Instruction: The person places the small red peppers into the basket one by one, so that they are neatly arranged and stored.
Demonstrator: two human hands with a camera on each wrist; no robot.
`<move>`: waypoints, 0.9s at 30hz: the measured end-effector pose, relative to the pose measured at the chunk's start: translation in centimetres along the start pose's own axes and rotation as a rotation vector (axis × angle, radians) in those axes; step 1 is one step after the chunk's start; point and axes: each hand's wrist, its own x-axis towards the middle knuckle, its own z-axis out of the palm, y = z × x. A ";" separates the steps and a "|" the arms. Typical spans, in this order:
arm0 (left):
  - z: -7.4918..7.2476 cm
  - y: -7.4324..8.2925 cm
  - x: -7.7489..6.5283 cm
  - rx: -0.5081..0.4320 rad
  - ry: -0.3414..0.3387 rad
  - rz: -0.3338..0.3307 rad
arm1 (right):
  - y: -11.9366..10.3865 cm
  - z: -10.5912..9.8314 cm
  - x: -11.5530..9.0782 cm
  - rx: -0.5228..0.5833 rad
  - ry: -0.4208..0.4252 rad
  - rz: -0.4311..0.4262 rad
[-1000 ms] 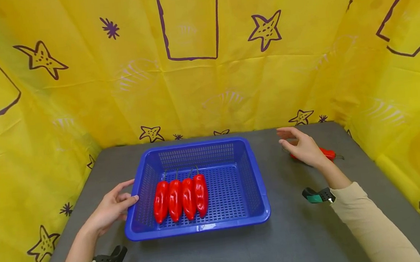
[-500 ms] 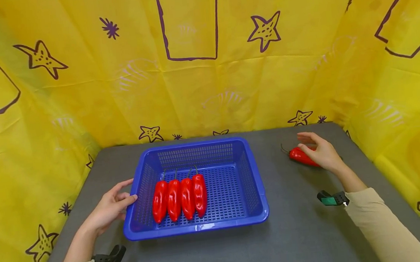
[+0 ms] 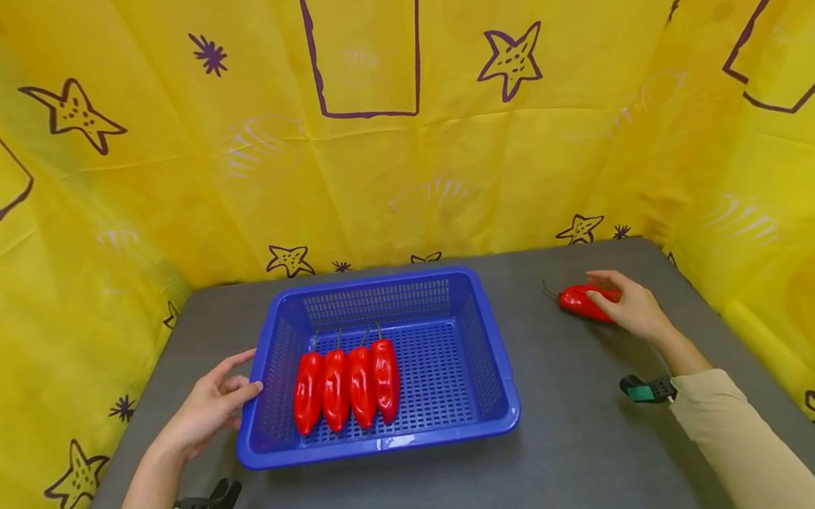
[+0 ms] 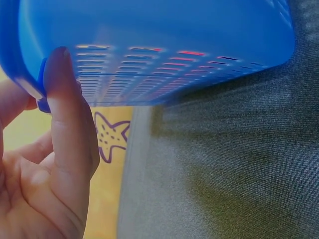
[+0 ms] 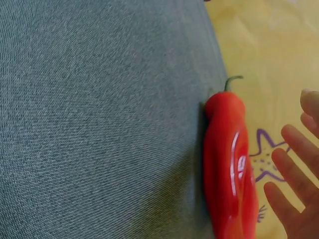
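Observation:
A blue plastic basket [image 3: 441,439] with slotted walls stands on the grey table; several glossy red chili peppers [image 3: 336,390] lie side by side in its left half, stems toward the back. My left hand [image 3: 206,405] holds the basket's left rim; the left wrist view shows the thumb [image 4: 62,99] against the basket near its edge. On the right, one more red chili pepper [image 3: 582,304] rests on the table. My right hand [image 3: 634,307] hovers over its right end, partly hiding it. In the right wrist view the fingers [image 5: 294,174] are spread, apart from the pepper.
Yellow cloth [image 3: 380,192] with purple starfish drawings hangs behind the table and along both sides. Grey table surface [image 3: 552,411] lies between the basket and the right hand. Dark camera mounts [image 3: 211,504] jut out from both wrists.
My right hand has moved right from beyond the loose pepper's stem end and come down over its other end. The left hand has stayed at the basket rim.

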 end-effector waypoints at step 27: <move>-0.1 -0.2 0.2 -0.018 -0.008 0.008 | 2.6 1.8 0.5 -0.070 -0.013 0.030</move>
